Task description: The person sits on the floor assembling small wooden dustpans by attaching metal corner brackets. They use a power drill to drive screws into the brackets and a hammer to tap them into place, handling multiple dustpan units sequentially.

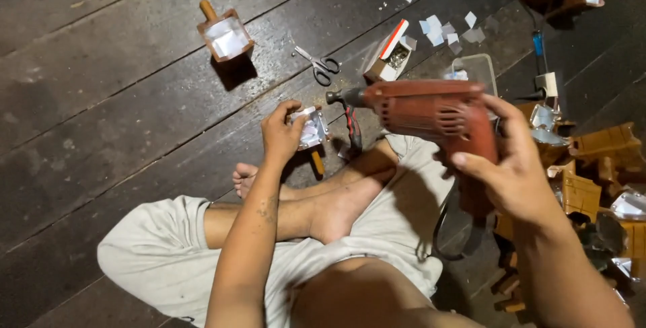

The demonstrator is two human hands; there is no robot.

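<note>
Red plastic, scuffed and dusty, makes up the body of the electric drill (431,109) that the right hand (515,170) grips by the handle, fingers wrapped tight around it, thumb laid along the near side. The drill lies level above the person's lap, its dark chuck and short bit pointing left toward the left hand (281,133). That hand is closed on a small wooden box with a foil lining (311,128), thumb and fingers pinching its rim; the box sits tilted just above the dark plank floor (114,99), its peg handle pointing down toward the bare feet. Bit and box are near but apart.

The drill's cord drops behind the right forearm and is lost in shadow. How the box is joined to its peg cannot be made out, since the fingers cover most of it. At the right edge a heap of brown wooden pieces (599,166) runs out of the picture, partly hidden by the right arm.

Beyond the hands lie 1 pair of scissors (321,65), an open small carton (390,55) and scattered foil squares (437,28). A 2nd foil-lined box (225,32) stands well apart at upper left. The floor on the left side lies bare and wide; the right side is crowded.
</note>
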